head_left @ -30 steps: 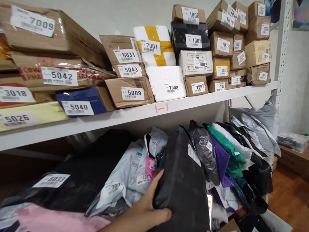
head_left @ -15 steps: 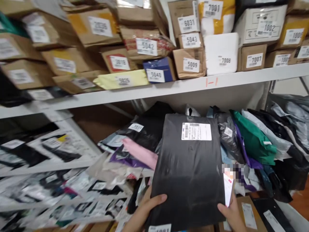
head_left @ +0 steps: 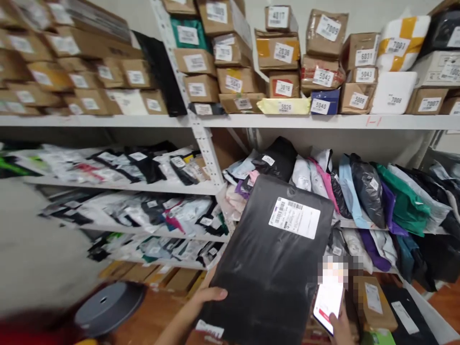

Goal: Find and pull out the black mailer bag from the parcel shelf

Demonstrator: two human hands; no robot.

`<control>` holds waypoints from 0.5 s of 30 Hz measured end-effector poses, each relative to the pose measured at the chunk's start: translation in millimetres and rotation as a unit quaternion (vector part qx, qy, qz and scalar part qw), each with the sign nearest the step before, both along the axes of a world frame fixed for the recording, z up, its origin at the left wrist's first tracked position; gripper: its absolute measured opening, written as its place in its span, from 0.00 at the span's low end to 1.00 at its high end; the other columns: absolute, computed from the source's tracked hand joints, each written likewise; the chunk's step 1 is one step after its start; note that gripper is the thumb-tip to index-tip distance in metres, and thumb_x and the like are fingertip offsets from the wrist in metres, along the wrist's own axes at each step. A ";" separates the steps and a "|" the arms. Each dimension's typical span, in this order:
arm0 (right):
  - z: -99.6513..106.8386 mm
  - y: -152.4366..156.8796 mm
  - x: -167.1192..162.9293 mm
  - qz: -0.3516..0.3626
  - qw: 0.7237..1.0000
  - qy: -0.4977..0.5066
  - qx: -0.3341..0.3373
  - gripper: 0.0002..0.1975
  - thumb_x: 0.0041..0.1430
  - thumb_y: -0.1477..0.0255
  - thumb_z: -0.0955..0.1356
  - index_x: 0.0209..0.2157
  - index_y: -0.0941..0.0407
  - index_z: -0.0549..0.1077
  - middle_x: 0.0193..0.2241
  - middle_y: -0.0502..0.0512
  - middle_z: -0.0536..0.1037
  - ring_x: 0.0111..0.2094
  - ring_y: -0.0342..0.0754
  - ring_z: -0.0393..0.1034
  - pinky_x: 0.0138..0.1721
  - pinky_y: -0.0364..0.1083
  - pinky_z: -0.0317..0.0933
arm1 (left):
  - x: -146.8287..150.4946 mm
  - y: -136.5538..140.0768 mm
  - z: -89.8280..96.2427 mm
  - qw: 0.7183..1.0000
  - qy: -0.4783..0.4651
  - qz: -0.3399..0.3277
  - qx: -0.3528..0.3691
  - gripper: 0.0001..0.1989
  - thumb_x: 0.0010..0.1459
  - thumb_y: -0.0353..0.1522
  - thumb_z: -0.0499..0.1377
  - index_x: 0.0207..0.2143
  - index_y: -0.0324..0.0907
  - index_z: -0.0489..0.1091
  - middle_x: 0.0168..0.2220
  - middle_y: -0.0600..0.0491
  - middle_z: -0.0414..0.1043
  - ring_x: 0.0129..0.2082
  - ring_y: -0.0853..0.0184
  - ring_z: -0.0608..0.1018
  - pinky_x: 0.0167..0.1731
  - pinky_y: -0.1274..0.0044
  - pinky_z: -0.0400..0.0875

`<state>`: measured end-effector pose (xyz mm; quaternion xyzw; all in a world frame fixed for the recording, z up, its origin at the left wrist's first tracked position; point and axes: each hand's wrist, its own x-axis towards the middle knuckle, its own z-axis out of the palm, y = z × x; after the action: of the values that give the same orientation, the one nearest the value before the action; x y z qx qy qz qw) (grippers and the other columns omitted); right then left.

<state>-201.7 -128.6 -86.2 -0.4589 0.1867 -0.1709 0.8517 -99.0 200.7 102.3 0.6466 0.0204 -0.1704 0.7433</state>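
A large flat black plastic parcel (head_left: 266, 268) with a white barcode label fills the lower middle of the head view, tilted to the right. My left hand (head_left: 206, 297) grips its lower left edge, thumb on top. My right hand (head_left: 339, 328) sits at the bottom right, beside the parcel's right edge, holding a phone (head_left: 328, 299) with a lit screen. Behind the parcel, upright soft mailer bags (head_left: 362, 191) in black, green, purple and grey stand on a shelf.
White metal shelving (head_left: 251, 120) spans the view. Its top shelf carries numbered cardboard boxes (head_left: 280, 50). Left shelves hold flat mailer bags (head_left: 143, 165). A round grey stool (head_left: 108, 302) stands on the wooden floor at lower left. Cardboard parcels (head_left: 373, 299) lie on the floor at lower right.
I have stepped back and turned left, so more of the left shelves shows. The black parcel has come away from the shelf and tilted. The phone in my right hand shows fully.
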 end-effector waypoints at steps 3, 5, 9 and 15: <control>11.1 13.7 -6.6 0.033 0.998 -0.057 0.009 0.37 0.33 0.46 0.78 0.44 0.51 0.73 0.43 0.62 0.83 0.46 0.65 0.78 0.52 0.61 0.70 | -23.2 37.7 5.1 0.999 0.005 0.016 -0.028 0.42 0.25 0.33 0.67 0.52 0.45 0.73 0.39 0.45 0.81 0.47 0.38 0.78 0.42 0.57 0.75; 22.0 19.1 1.2 0.069 0.996 -0.055 0.002 0.39 0.33 0.49 0.79 0.47 0.50 0.73 0.41 0.61 0.84 0.46 0.64 0.78 0.52 0.60 0.70 | -38.0 56.4 6.9 0.999 0.022 0.027 -0.033 0.44 0.26 0.33 0.67 0.55 0.46 0.72 0.42 0.45 0.81 0.49 0.38 0.77 0.43 0.56 0.74; 33.9 33.9 35.0 0.089 0.996 -0.010 -0.024 0.45 0.33 0.43 0.77 0.53 0.47 0.71 0.39 0.57 0.85 0.44 0.63 0.79 0.46 0.59 0.73 | -62.5 76.4 4.7 0.997 0.033 0.042 -0.059 0.46 0.28 0.31 0.66 0.57 0.46 0.70 0.45 0.46 0.80 0.52 0.40 0.76 0.48 0.56 0.73; 27.3 57.9 55.7 0.273 0.958 0.032 -0.079 0.48 0.41 0.45 0.75 0.63 0.42 0.61 0.36 0.52 0.84 0.39 0.63 0.80 0.37 0.57 0.76 | -86.8 91.6 4.0 0.998 -0.006 0.036 -0.048 0.49 0.25 0.26 0.62 0.59 0.48 0.68 0.48 0.53 0.79 0.55 0.48 0.75 0.58 0.60 0.64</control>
<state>-146.0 -70.7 -58.9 -0.5636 0.0672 0.0681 0.8205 -185.8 292.3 106.3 0.6103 0.0310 -0.1408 0.7789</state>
